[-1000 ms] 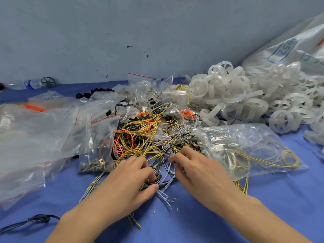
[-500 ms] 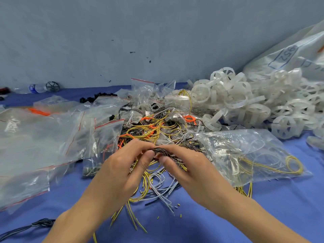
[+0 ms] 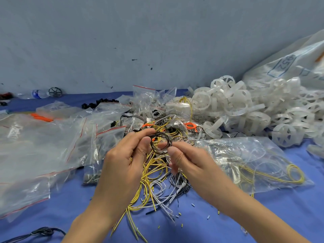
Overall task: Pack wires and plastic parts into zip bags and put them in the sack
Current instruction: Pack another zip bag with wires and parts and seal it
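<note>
Currently, zip bags (image 3: pixel 43 151) lie left of the wire pile (image 3: pixel 154 174). Above the pile, the left hand (image 3: pixel 122 165) and right hand (image 3: pixel 191 165) both pinch a black wire coil (image 3: pixel 162 137). A filled bag (image 3: pixel 249 160) lies right of the pile, with plastic wheels (image 3: pixel 245 109) beyond it.

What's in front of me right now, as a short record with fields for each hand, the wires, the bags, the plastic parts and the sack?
left hand: pinches the dark wire coil
right hand: pinches the same coil
loose wires: tangled pile under the hands
filled zip bag: right of the hands, yellow wire inside
plastic rings: heaped at far right
sack: behind the rings
</note>
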